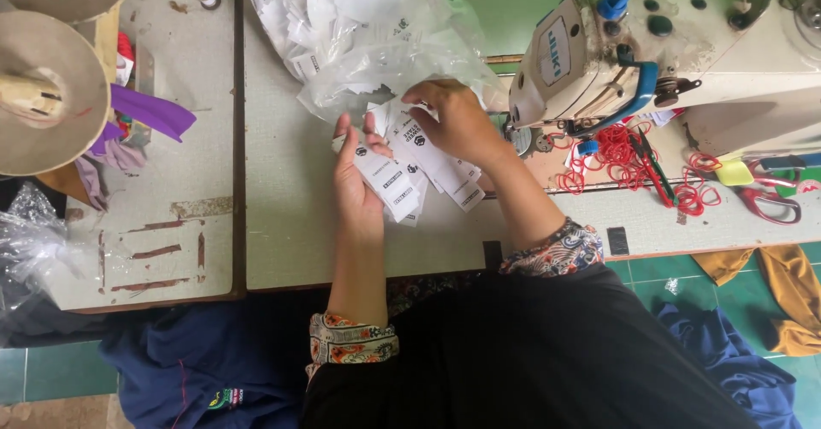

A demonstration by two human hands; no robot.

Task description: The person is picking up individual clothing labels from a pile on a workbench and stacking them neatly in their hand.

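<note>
At the middle of the pale counter [282, 224], in front of the seated person: a fan of small white fabric labels [410, 172] with black print, held between both hands. Left hand [357, 181]: palm turned up under the labels, thumb pressed onto the top of the stack, grip pinching the lower end of the fan. Right hand [457, 121]: fingers curled over the upper labels, grip closed on them just below the mouth of the bag. Clear plastic bag [376, 35]: crumpled, lying on the counter just behind the hands, filled with more white labels of the same kind. Sewing machine [684, 61]: cream body with blue parts, standing on the counter to the right, close beside the right hand. Red rubber bands [611, 155]: loose heap at the foot of the machine. Scissors [770, 198] with red handles: lying near the right edge. Purple cloth scrap [154, 111]: on the worn adjoining counter to the left, beside two large thread cones [47, 87]. Sleeves: dark, with patterned floral cuffs at both wrists. Dark blue cloth [197, 360]: below the counter edge at lower left.
</note>
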